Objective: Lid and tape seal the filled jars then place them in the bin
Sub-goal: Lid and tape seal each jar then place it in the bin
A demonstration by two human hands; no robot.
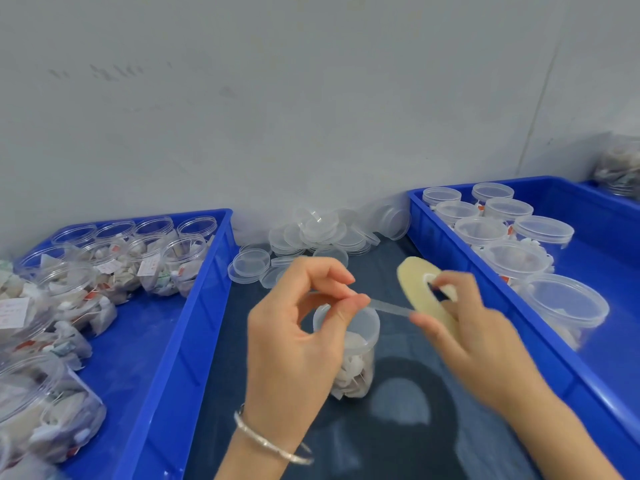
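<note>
Left hand point(298, 327) is pinching the tape end point(389, 308) while right hand point(474, 337) is gripping the tape roll point(420, 289), stretching a strip over the lidded jar point(356, 355) standing on the bench point(398, 427) for sealing.

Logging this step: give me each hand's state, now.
Left hand: pinches the tape end.
Right hand: holds the tape roll.

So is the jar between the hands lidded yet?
Lidded: a translucent lid caps the jar, which stands upright; tape strip not yet applied.
</note>
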